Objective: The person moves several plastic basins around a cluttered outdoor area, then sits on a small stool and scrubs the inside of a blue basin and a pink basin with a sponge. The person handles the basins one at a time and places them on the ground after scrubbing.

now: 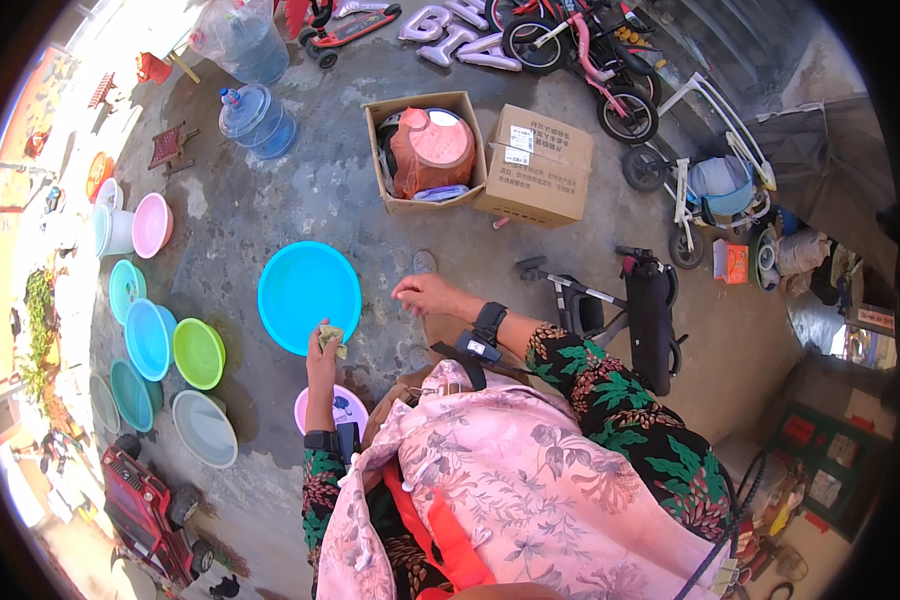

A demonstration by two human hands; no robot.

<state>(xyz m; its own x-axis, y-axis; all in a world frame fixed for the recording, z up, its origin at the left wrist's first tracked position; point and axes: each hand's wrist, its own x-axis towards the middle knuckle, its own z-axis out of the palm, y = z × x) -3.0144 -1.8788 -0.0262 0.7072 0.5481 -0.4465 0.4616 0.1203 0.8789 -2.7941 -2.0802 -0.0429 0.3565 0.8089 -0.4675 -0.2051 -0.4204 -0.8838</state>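
Observation:
My left hand (322, 360) holds a small yellowish-green cloth or sponge (332, 341) at the near rim of a large round blue plastic basin (310, 292) on the floor. To the right of that basin, my right hand (429, 294) is held out in the air, fingers loosely curled, with nothing seen in it. A pink basin (347, 409) with a printed picture on it is partly hidden behind my left forearm. Both wrists wear black straps with small devices.
Several basins stand at the left, among them a green one (199, 353) and a grey one (205, 428). Ahead are an open cardboard box (391, 204), a closed carton (540, 165) and a water bottle (259, 124). A folded stroller (649, 322) stands right, a red toy car (150, 517) lower left.

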